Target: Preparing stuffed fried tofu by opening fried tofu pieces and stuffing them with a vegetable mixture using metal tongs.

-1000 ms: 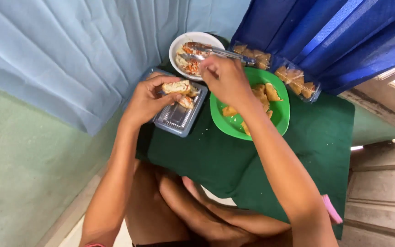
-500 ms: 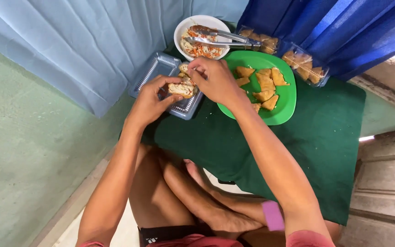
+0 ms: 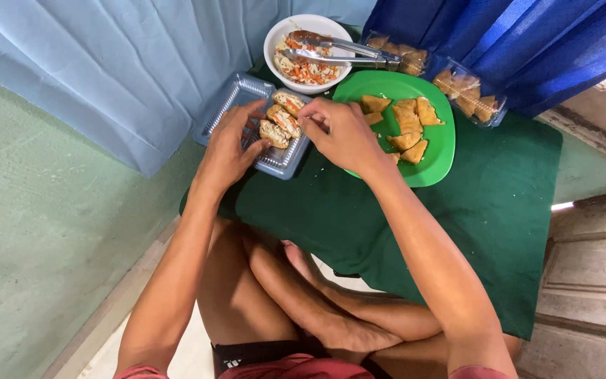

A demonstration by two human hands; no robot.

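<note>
on the far left a pale blue curtain [image 3: 106,70] hangs over a green wall. next comes a clear plastic tray [image 3: 236,98], lying at the left edge of a low table spread with a dark green cloth [image 3: 499,203]. three stuffed snacks [image 3: 282,118] lie in a row at the near right corner of the tray, their cut sides showing orange and white filling. the left hand [image 3: 229,147] rests on the tray with fingers curled, thumb and fingertips touching the nearest snack. the right hand [image 3: 341,133] is just beside it, fingers bent and pinched at the middle snack; i cannot tell whether it grips the piece or only presses it. behind the hands stands a white bowl [image 3: 278,38] of shredded orange and white filling, with metal tongs [image 3: 345,52] laid across its rim. to the right is a green plate [image 3: 440,151] holding several fried golden pieces [image 3: 405,126], partly under the right wrist. further right, two clear packs of fried pieces [image 3: 468,91] lie against a dark blue curtain [image 3: 527,42].
</note>
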